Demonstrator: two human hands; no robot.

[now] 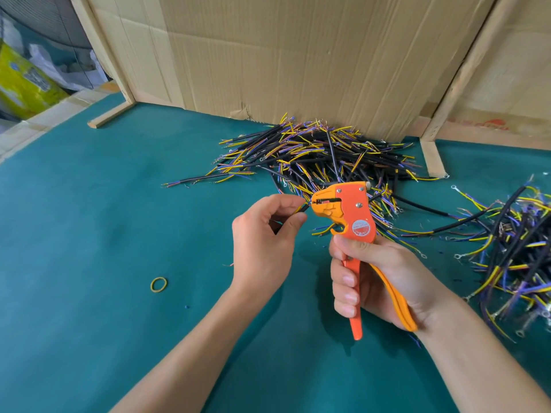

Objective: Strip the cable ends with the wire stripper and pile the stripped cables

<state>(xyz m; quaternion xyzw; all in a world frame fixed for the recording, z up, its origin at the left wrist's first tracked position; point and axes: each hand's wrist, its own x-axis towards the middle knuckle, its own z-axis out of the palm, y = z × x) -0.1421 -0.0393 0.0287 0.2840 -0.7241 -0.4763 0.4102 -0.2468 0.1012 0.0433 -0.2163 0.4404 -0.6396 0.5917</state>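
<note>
Right grip [368,272] squeezes stripper [347,208] (pile [313,153] behind).

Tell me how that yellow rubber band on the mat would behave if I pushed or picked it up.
The rubber band lies flat as a thin loop, so it would probably slide rather than roll. It looks light and floppy, likely sagging when lifted. Lying so flat on the green mat, it may be fiddly to pinch.

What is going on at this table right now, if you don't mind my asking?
A person is stripping cable ends. The right hand grips an orange wire stripper, while the left hand pinches a cable and feeds its end into the tool's head. One cable pile lies behind the tool, another to the right.
</note>
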